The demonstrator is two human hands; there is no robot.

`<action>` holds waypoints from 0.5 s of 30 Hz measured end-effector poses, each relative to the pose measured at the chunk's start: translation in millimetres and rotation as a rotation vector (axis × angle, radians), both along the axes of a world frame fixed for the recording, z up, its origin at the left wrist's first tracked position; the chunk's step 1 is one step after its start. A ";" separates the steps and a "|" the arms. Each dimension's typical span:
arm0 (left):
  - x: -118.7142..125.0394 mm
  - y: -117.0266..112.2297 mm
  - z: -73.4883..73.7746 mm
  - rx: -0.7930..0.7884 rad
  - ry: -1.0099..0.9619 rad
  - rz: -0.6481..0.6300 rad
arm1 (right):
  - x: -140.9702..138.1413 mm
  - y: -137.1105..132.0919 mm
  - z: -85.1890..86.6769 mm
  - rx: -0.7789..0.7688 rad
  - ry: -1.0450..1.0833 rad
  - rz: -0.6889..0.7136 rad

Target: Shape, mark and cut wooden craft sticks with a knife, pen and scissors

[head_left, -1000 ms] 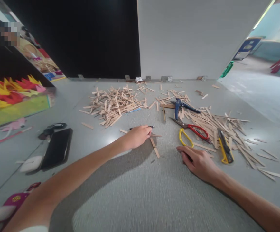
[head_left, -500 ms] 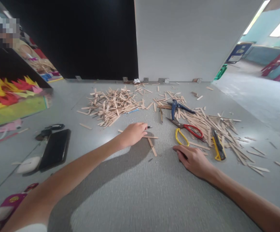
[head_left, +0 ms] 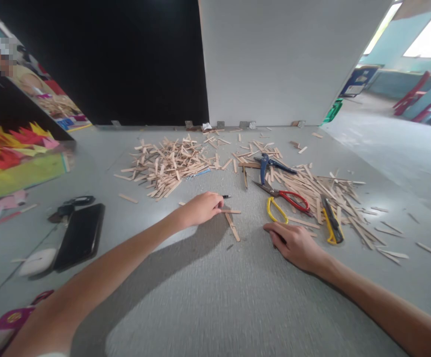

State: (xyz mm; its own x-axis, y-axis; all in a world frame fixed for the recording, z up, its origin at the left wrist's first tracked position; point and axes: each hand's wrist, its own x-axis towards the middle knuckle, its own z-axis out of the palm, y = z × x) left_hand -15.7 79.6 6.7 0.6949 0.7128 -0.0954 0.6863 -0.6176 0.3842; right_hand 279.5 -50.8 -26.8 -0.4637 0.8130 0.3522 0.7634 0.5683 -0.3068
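Note:
My left hand (head_left: 202, 208) rests low over the table, its fingertips closed on the left end of a flat wooden stick (head_left: 232, 211). A second wooden stick (head_left: 232, 228) slants towards me from beneath that one. Just beyond my fingertips, the dark end of a pen-like thing (head_left: 227, 197) shows, partly hidden by the hand. My right hand (head_left: 295, 245) lies on the table with curled fingers; a dark patch shows between thumb and fingers, which I cannot make out. Close by are the yellow handle of scissors (head_left: 293, 198) with red and yellow handles, and a yellow-black utility knife (head_left: 332, 220).
Loose wooden sticks form a pile (head_left: 167, 166) at the back left and another (head_left: 314, 186) at the right. Blue-handled cutters (head_left: 271, 166) lie among them. A phone (head_left: 80, 238), keys (head_left: 70, 207) and a white mouse (head_left: 37, 262) are at left. Upright boards (head_left: 263, 64) stand behind.
The view has shifted slightly, so everything sits a little further left. Both hands keep nearly the same place by the sticks and the scissors.

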 end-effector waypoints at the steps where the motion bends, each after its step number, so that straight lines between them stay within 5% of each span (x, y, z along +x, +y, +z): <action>1: -0.3 -0.3 0.4 0.003 0.003 0.002 | -0.1 0.0 -0.1 -0.002 0.003 0.000; 15: 2.1 -8.1 4.9 0.069 0.074 0.000 | -0.2 0.3 -0.9 -0.042 0.010 -0.007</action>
State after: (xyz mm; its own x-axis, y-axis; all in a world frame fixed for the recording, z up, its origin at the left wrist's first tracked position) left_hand -13.7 71.4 11.6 0.6880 0.7191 -0.0976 0.7110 -0.6410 0.2892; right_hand 279.3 -50.5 -27.7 -0.4543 0.8303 0.3228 0.7641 0.5495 -0.3379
